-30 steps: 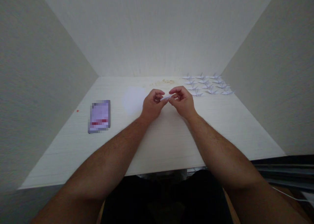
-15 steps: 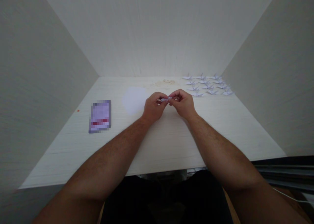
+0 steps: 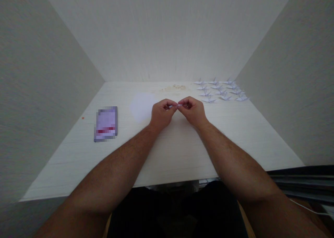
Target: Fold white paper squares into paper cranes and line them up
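A small piece of folded white paper (image 3: pixel 179 105) is pinched between my two hands over the middle of the table. My left hand (image 3: pixel 161 113) grips it from the left, thumb and fingers closed. From the other side, my right hand (image 3: pixel 194 112) holds it the same way, its fingertips touching or nearly touching those of the left. Most of the paper is hidden by the fingers, so its folded shape is unclear. Beyond my right hand, several white folded paper cranes (image 3: pixel 221 92) stand in rows.
A blurred purple flat object (image 3: pixel 106 123) lies at the left. Left of my left hand is a pale roundish white patch (image 3: pixel 141 107). Brownish marks (image 3: pixel 179 87) show near the back wall (image 3: pixel 167 36). Walls also rise at both sides of the white table (image 3: pixel 172 158).
Less of the folded paper shows between my fingertips now. Both hands have shifted slightly left, keeping their pinch. The cranes and the purple object stay in place.
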Tool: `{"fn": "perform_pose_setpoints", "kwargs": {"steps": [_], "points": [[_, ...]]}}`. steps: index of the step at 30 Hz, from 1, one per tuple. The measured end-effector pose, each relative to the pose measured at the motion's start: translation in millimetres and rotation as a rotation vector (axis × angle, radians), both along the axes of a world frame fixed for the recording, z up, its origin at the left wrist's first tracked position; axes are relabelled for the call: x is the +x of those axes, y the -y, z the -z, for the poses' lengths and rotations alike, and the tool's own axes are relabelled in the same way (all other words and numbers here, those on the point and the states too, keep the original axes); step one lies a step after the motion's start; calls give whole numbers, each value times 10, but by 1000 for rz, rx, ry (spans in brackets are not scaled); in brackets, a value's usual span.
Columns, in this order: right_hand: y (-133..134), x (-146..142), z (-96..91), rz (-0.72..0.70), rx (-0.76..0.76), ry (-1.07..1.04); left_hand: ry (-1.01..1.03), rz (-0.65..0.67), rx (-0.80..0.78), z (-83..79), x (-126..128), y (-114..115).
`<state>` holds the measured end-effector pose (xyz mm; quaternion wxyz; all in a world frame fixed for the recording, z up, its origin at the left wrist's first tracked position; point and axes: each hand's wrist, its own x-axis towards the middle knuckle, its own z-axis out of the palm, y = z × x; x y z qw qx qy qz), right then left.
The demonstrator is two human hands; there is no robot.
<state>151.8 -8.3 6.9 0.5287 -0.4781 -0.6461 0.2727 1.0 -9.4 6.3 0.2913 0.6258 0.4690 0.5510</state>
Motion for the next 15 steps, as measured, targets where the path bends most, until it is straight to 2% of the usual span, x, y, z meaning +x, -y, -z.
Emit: {"fn": "perform_pose_setpoints", "kwargs": {"steps": [10,15], "points": [[5,5,15,-18,42,-10,20,-4,16,18,-2,1],[4,1,4,-23,13,-25,48,19,30,28,0,-11]]}}
